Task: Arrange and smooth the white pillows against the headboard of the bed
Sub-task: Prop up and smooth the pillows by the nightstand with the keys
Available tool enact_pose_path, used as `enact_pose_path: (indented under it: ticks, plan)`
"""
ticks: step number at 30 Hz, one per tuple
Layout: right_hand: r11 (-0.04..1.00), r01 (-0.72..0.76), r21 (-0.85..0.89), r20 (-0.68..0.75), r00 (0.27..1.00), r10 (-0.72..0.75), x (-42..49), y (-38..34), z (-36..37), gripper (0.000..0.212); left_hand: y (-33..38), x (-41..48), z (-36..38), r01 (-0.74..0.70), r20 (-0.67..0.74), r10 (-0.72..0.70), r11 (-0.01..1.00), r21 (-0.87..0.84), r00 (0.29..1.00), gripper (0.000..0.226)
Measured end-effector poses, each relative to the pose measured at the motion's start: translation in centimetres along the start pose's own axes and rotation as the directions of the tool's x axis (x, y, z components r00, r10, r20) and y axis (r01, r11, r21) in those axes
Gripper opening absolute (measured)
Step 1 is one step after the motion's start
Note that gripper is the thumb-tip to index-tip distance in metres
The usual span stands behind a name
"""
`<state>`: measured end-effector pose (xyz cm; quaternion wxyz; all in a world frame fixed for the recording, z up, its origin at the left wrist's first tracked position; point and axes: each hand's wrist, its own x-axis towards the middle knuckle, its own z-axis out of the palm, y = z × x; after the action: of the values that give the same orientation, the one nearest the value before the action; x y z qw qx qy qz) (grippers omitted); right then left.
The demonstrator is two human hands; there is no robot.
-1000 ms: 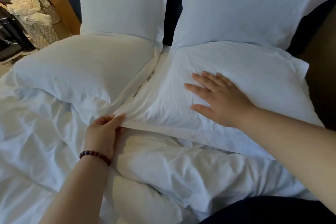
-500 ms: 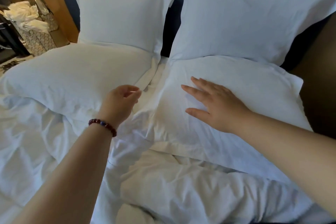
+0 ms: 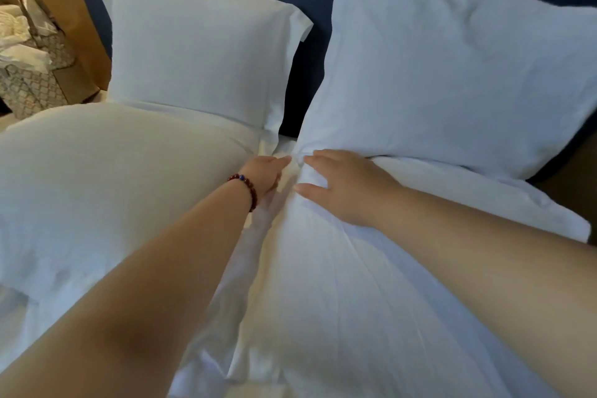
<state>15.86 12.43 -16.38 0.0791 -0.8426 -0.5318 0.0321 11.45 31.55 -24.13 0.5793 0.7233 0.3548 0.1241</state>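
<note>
The flat white cotton pillow's (image 3: pixel 355 284) far inner corner lies under the right hand (image 3: pixel 347 186), its grip spread open; the left hand (image 3: pixel 263 176), straight-fingered, lies just beside.

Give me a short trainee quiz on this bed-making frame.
1. True or false: the dark red bead bracelet sits on the wrist of the left hand.
2. How many plump white fabric pillows stand upright against the dark blue headboard? A one, B two, C three.
3. Fill in: the right hand rests on the ___ flat-lying white pillow.
Key: 1 true; 2 B; 3 right-side.
</note>
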Motion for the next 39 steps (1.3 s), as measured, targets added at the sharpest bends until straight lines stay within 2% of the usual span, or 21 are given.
enact_pose_path:
  ticks: [3,5,8,10,14,18,20,22,24,26,28,29,31,32,33,34,35,37,39]
  plan:
    - [0.998,0.005,-0.056,0.049,0.999,-0.002,3.4,0.5,1.4,0.07,0.0,2.2,0.6,0.051,0.051,-0.045,0.993,-0.105,0.998,0.018]
    - [0.997,-0.033,-0.068,0.076,0.996,0.038,4.8,2.0,2.3,0.075,-1.1,3.4,0.7,0.066,0.035,-0.061,0.983,-0.172,0.998,0.026]
    - [0.994,-0.108,-0.019,0.102,0.989,0.11,6.1,4.0,3.2,0.077,-3.1,4.6,0.9,0.034,-0.042,-0.057,0.91,-0.413,0.998,0.021]
    - [0.992,-0.125,-0.008,0.06,0.99,0.125,6.7,4.7,3.6,0.078,-3.7,4.5,1.3,0.029,-0.062,-0.072,0.852,-0.522,0.996,0.017]
    - [0.998,-0.066,0.015,-0.007,0.998,0.066,6.3,4.8,4.0,0.073,-3.7,4.5,1.6,0.014,-0.074,-0.062,0.849,-0.528,0.995,0.019]
    - [0.983,0.016,0.18,-0.232,0.972,0.027,4.4,4.6,2.9,0.052,-2.7,3.2,1.6,-0.025,-0.08,-0.02,0.851,-0.525,0.997,0.021]
    - [0.974,0.072,0.215,-0.372,0.928,0.014,3.3,4.8,2.2,0.046,-1.7,2.6,1.7,-0.126,-0.16,0.058,0.882,-0.454,0.985,0.022]
    - [0.975,0.147,0.168,-0.519,0.854,-0.039,2.2,5.4,1.2,0.045,0.7,1.3,1.8,-0.256,-0.225,0.184,0.9,-0.354,0.957,0.021]
    - [0.982,0.168,0.086,-0.588,0.804,-0.086,1.3,6.7,-0.1,0.042,4.0,0.0,2.3,-0.384,-0.235,0.322,0.872,-0.302,0.917,0.021]
    - [0.987,0.157,-0.026,-0.628,0.766,-0.138,0.8,8.5,-1.8,0.038,7.7,-1.5,3.1,-0.526,-0.237,0.479,0.823,-0.213,0.845,0.021]
    - [0.985,0.119,-0.124,-0.653,0.738,-0.171,0.5,10.5,-3.8,0.04,11.1,-2.5,4.3,-0.698,-0.225,0.671,0.713,-0.063,0.706,0.02]
    - [0.981,0.096,-0.168,-0.655,0.733,-0.184,0.4,11.5,-4.9,0.043,12.6,-2.8,5.0,-0.783,-0.211,0.772,0.62,0.041,0.6,0.019]
    - [0.962,0.042,-0.271,-0.629,0.749,-0.209,0.1,13.5,-6.8,0.052,15.2,-3.0,6.8,-0.892,-0.104,0.936,0.352,0.285,0.336,0.025]
    - [0.941,0.019,-0.337,-0.602,0.765,-0.23,0.0,14.7,-7.6,0.056,16.1,-2.6,7.9,-0.894,0.01,0.976,0.194,0.405,0.216,0.031]
    - [0.912,0.003,-0.409,-0.571,0.779,-0.259,-0.2,16.1,-8.3,0.059,16.7,-2.0,9.0,-0.861,0.137,0.982,0.045,0.507,0.132,0.039]
    - [0.877,-0.011,-0.481,-0.537,0.794,-0.285,-0.3,17.6,-9.1,0.061,17.1,-1.2,10.1,-0.809,0.24,0.965,-0.057,0.586,0.105,0.047]
    - [0.838,-0.03,-0.545,-0.498,0.816,-0.294,-0.2,19.1,-9.8,0.062,17.3,-0.5,11.1,-0.751,0.297,0.946,-0.101,0.653,0.131,0.055]
    - [0.783,-0.094,-0.615,-0.445,0.861,-0.246,0.1,21.4,-11.4,0.061,17.6,0.9,12.6,-0.646,0.303,0.922,-0.082,0.759,0.24,0.063]
    - [0.787,-0.194,-0.585,-0.501,0.85,-0.163,0.3,22.0,-12.1,0.061,17.8,1.6,13.6,-0.563,0.266,0.91,-0.044,0.825,0.319,0.064]
